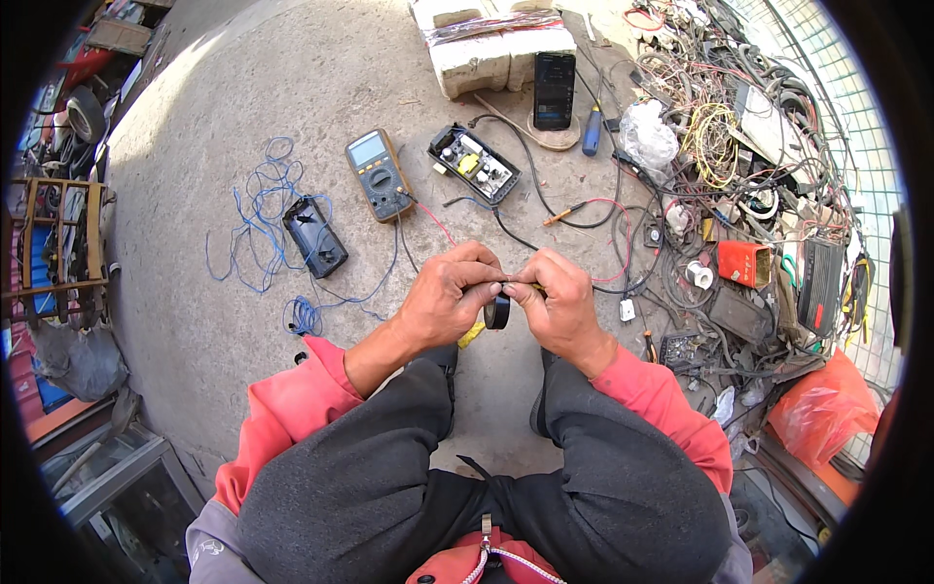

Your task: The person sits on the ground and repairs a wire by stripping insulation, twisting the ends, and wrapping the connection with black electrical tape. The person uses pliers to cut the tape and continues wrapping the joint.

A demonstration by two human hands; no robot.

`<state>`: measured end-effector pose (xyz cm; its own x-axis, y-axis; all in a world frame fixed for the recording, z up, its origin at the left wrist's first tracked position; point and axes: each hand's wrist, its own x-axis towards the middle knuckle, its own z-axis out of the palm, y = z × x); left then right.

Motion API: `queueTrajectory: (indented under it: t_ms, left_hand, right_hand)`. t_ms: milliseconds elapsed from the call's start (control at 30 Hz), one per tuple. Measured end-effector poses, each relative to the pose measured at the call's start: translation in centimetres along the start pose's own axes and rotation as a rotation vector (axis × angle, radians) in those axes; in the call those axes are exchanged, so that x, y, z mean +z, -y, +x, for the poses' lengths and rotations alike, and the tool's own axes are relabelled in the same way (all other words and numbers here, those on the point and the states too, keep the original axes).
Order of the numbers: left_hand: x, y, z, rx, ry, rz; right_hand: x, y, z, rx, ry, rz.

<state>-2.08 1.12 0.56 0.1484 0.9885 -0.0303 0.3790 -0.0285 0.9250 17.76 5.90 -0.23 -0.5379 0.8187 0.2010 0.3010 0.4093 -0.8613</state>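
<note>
My left hand (455, 294) and my right hand (560, 305) meet in front of my knees, thumbs and fingers pinched almost tip to tip. A roll of black electrical tape (497, 311) hangs just under the thumb tips, against my left fingers. Something thin and dark runs between the fingertips; what my right fingers pinch is mostly hidden. Beyond the hands lies an opened black power adapter (475, 164) with its circuit board showing. A yellow and grey multimeter (377, 173) is left of it, with red and black leads.
An empty-looking black casing (315, 237) lies by tangled blue wire (255, 229) on the left. A phone (554, 91) leans against a white foam block (486, 63); a blue-handled screwdriver (592, 131) is beside it. Cables and scrap (715, 146) heap up on the right, near a red bag (825, 409).
</note>
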Motion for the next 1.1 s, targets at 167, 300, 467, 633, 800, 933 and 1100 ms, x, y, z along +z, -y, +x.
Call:
queueTrajectory:
  t_ms: [167,300,467,633,800,933,1100]
  left_hand:
    - [0.3,0.2,0.1,0.039,-0.099,0.013]
    - [0.4,0.6,-0.1,0.043,-0.126,0.008]
    - [0.7,0.5,-0.5,-0.146,-0.126,-0.126]
    - [-0.1,-0.2,-0.4,-0.154,-0.008,-0.083]
    - [0.3,0.1,-0.4,-0.002,0.011,-0.052]
    - [0.3,0.0,-0.2,0.096,0.023,0.026]
    - [0.5,0.0,-0.5,0.164,-0.011,0.090]
  right_hand:
    - [0.0,0.4,0.1,0.056,0.008,0.051]
    - [0.3,0.3,0.2,0.044,-0.001,0.099]
    - [0.0,-0.1,0.0,0.049,0.030,0.099]
    - [-0.2,0.4,0.1,0.230,0.026,0.185]
    - [0.1,-0.4,-0.4,0.308,0.032,0.279]
    - [0.3,-0.7,-0.6,0.378,0.034,0.420]
    - [0.1,-0.7,-0.4,0.462,0.061,0.514]
